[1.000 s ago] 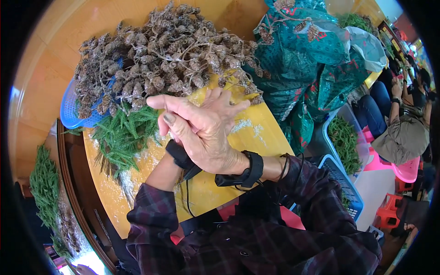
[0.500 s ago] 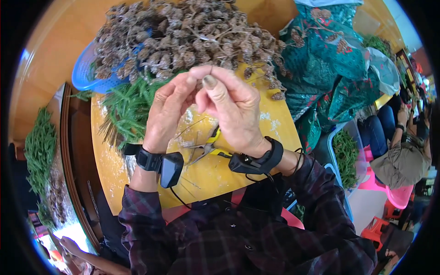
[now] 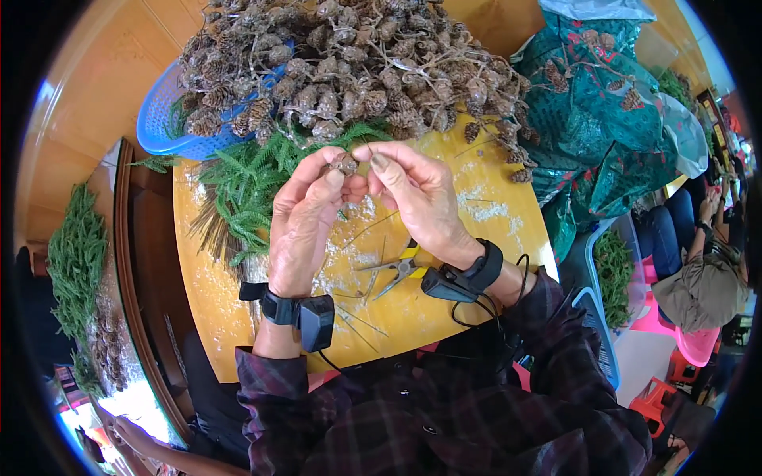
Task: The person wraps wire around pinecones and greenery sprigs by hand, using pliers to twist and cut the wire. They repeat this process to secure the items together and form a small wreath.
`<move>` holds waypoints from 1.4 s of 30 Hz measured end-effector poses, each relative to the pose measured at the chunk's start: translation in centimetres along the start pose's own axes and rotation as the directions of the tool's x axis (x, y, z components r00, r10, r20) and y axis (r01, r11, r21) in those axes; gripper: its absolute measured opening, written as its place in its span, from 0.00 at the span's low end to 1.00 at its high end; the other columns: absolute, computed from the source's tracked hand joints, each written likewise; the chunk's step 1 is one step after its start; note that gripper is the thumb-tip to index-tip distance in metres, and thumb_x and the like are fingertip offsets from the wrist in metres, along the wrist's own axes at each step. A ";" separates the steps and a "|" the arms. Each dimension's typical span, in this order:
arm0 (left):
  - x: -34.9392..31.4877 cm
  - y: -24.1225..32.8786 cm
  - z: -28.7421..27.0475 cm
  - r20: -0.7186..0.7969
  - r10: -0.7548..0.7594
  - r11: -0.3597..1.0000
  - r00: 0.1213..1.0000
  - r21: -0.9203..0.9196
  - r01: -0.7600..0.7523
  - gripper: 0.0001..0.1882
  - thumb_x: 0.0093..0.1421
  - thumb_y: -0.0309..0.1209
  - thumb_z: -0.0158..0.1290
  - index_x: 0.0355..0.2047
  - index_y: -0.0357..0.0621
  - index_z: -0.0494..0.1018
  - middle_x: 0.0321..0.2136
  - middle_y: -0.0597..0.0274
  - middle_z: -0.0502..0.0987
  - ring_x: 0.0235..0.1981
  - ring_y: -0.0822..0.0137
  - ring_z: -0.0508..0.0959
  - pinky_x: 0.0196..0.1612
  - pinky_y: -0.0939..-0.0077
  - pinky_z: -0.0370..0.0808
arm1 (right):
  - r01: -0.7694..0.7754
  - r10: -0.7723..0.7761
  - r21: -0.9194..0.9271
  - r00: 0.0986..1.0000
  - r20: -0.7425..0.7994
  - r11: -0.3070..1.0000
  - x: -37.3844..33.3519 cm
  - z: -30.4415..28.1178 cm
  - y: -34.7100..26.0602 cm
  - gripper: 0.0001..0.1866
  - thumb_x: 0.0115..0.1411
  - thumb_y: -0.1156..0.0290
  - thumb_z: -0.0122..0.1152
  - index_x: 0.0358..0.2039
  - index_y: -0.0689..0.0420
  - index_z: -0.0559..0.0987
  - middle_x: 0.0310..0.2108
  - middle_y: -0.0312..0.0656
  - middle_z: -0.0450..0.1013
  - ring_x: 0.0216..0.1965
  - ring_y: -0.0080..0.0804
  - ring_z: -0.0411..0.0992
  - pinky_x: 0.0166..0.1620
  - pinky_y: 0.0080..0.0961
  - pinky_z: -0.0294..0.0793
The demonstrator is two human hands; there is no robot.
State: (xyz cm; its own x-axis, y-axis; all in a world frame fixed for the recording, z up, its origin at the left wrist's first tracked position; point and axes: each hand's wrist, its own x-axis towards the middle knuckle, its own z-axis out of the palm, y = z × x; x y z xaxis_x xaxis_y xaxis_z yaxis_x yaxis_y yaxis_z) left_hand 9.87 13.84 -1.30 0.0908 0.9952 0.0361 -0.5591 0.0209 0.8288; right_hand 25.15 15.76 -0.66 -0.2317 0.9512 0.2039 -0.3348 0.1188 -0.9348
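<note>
Above the yellow table (image 3: 508,230), my left hand (image 3: 298,222) pinches a small brown pine cone (image 3: 343,164) between thumb and fingers. Close beside it, my right hand (image 3: 425,198) is closed in a pinch, thumb against forefinger. A thin dark strand, wire or stem, shows at those right fingertips; I cannot tell which. Pliers with yellow and black handles (image 3: 403,268) lie with their jaws apart on the table below my hands. Thin loose strands (image 3: 357,321) lie around them. Green artificial sprigs (image 3: 242,186) are bunched left of my left hand.
A large heap of pine cones (image 3: 333,71) fills the far side, partly over a blue basket (image 3: 159,119). At right are a green plastic bag (image 3: 595,127) and a tub of greenery (image 3: 615,278). More sprigs (image 3: 79,254) lie at far left. Other people sit at both sides.
My hands have come slightly lower and nearer together at the fingertips, and the pine cone in my left fingers now shows. The whole view has shifted a little; the pliers lie on the table in both frames.
</note>
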 end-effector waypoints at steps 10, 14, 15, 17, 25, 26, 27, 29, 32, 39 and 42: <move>-0.3 0.0 -0.1 0.010 0.126 0.976 0.992 0.177 -0.125 0.14 0.60 0.26 0.51 0.46 0.41 0.68 0.37 0.63 0.75 0.37 0.72 0.76 0.43 0.75 0.72 | 0.045 -0.034 -0.132 0.995 0.090 0.990 -0.4 -0.1 0.6 0.08 0.65 0.73 0.50 0.41 0.60 0.75 0.23 0.31 0.68 0.22 0.12 0.61 0.26 0.10 0.62; -0.5 0.9 -0.1 0.036 0.127 0.956 0.991 0.262 -0.132 0.14 0.60 0.27 0.51 0.46 0.41 0.67 0.35 0.65 0.74 0.38 0.72 0.75 0.44 0.76 0.72 | 0.047 -0.030 -0.153 0.993 0.112 0.987 -0.4 -0.2 0.3 0.08 0.65 0.73 0.50 0.40 0.61 0.75 0.24 0.30 0.68 0.23 0.13 0.62 0.27 0.11 0.64; -0.5 1.2 0.0 0.062 0.099 0.937 0.993 0.329 -0.114 0.13 0.60 0.28 0.51 0.45 0.40 0.67 0.34 0.65 0.74 0.38 0.72 0.75 0.44 0.76 0.71 | 0.064 -0.046 -0.155 0.992 0.118 0.986 -0.4 -0.1 0.2 0.08 0.65 0.73 0.50 0.40 0.61 0.75 0.23 0.30 0.68 0.23 0.13 0.61 0.27 0.11 0.63; -0.4 1.2 0.2 0.087 0.068 0.913 0.994 0.396 -0.097 0.13 0.60 0.28 0.51 0.45 0.40 0.66 0.34 0.66 0.73 0.39 0.72 0.75 0.45 0.76 0.71 | 0.097 -0.077 -0.160 0.989 0.127 0.982 -0.5 -0.3 0.2 0.08 0.65 0.72 0.50 0.39 0.61 0.75 0.22 0.29 0.67 0.22 0.12 0.60 0.25 0.11 0.61; -0.8 -0.2 -0.5 0.089 0.155 0.876 0.984 0.448 -0.178 0.15 0.61 0.29 0.52 0.48 0.41 0.66 0.34 0.66 0.73 0.35 0.75 0.74 0.43 0.80 0.71 | 0.036 -0.010 -0.178 0.989 0.145 0.983 -0.5 -0.9 0.2 0.10 0.66 0.69 0.48 0.35 0.62 0.75 0.18 0.27 0.63 0.19 0.11 0.56 0.22 0.11 0.54; -0.7 -0.4 -0.6 0.100 0.178 0.851 0.979 0.485 -0.204 0.15 0.62 0.29 0.51 0.48 0.42 0.66 0.33 0.66 0.73 0.34 0.76 0.74 0.41 0.80 0.72 | 0.035 -0.009 -0.177 0.989 0.146 0.984 -0.5 -0.9 0.1 0.10 0.66 0.69 0.48 0.35 0.62 0.75 0.18 0.27 0.63 0.19 0.11 0.56 0.22 0.11 0.54; -0.7 -0.7 -0.7 0.111 0.200 0.823 0.973 0.520 -0.228 0.15 0.62 0.28 0.51 0.49 0.42 0.66 0.32 0.66 0.74 0.33 0.76 0.74 0.40 0.81 0.72 | 0.019 0.013 -0.183 0.985 0.169 0.983 -0.5 -1.0 0.0 0.11 0.66 0.69 0.47 0.34 0.62 0.75 0.18 0.27 0.62 0.19 0.11 0.56 0.22 0.12 0.54; -0.7 -0.7 -0.3 0.128 0.217 0.796 0.968 0.551 -0.251 0.15 0.62 0.28 0.50 0.49 0.42 0.66 0.32 0.66 0.74 0.32 0.77 0.74 0.39 0.81 0.72 | -0.013 0.055 -0.200 0.977 0.207 0.980 -0.5 -1.3 -0.2 0.12 0.67 0.68 0.46 0.31 0.61 0.74 0.17 0.27 0.62 0.19 0.11 0.55 0.22 0.12 0.54; -1.1 0.1 1.2 0.056 0.124 0.812 0.991 0.569 -0.134 0.15 0.62 0.27 0.50 0.49 0.42 0.67 0.30 0.68 0.72 0.30 0.77 0.73 0.37 0.83 0.71 | -0.007 0.046 -0.191 0.979 0.201 0.982 -0.4 -1.2 0.5 0.13 0.67 0.67 0.45 0.30 0.61 0.73 0.17 0.27 0.61 0.19 0.11 0.55 0.22 0.12 0.54; -0.7 -0.8 -0.3 0.031 0.021 0.943 0.999 0.332 -0.030 0.16 0.63 0.30 0.48 0.50 0.40 0.66 0.30 0.68 0.71 0.31 0.75 0.72 0.40 0.81 0.70 | 0.000 0.053 -0.244 0.976 0.213 0.970 -0.2 -1.7 0.8 0.12 0.66 0.69 0.46 0.29 0.61 0.73 0.18 0.29 0.65 0.20 0.12 0.58 0.23 0.13 0.58; -0.9 -0.8 0.1 0.058 -0.031 0.975 0.998 0.223 0.017 0.16 0.64 0.30 0.46 0.51 0.40 0.65 0.32 0.67 0.71 0.33 0.73 0.72 0.43 0.78 0.69 | 0.016 0.041 -0.268 0.977 0.208 0.963 -0.1 -1.9 0.8 0.11 0.65 0.72 0.47 0.27 0.63 0.73 0.19 0.33 0.71 0.21 0.14 0.63 0.24 0.15 0.62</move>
State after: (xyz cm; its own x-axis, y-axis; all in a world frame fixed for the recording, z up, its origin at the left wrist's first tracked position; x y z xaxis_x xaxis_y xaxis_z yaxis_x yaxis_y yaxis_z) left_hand 10.26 12.96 -1.93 0.1559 0.9868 0.0434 -0.3597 0.0158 0.9329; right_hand 26.62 16.27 -1.92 -0.4301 0.8753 0.2212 -0.0813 0.2065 -0.9751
